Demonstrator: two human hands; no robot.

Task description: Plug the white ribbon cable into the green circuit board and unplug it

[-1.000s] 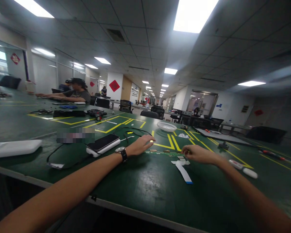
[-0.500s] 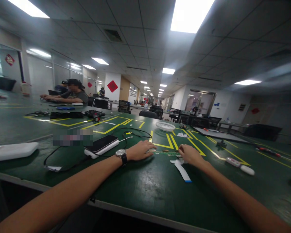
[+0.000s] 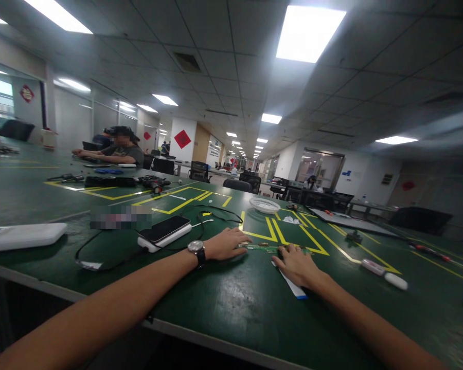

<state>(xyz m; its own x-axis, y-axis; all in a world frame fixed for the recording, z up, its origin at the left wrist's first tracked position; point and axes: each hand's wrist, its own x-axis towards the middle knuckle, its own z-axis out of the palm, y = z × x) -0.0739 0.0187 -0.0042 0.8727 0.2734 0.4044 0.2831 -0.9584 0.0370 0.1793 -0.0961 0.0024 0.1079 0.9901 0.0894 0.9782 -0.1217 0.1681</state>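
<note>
A narrow green circuit board (image 3: 265, 248) lies on the green table between my hands. My left hand (image 3: 226, 244), a watch on its wrist, rests with fingers stretched out at the board's left end. My right hand (image 3: 298, 264) is spread over the board's right part, fingertips on or just above it. Below that palm runs a white flat ribbon cable (image 3: 294, 289) with a blue end; its upper part is mostly covered. Whether the cable joins the board cannot be seen.
A phone (image 3: 165, 228) lies on a white box to the left, with black cables around it. A white basket (image 3: 264, 205) stands beyond the board. To the right are a white and pink case (image 3: 384, 273) and a screwdriver (image 3: 432, 253). A person (image 3: 119, 149) sits at far left.
My right hand has gone from closed fingers at the board's right end to spread fingers, coming nearer and covering the cable's upper part. The left hand stays at the board's left end.
</note>
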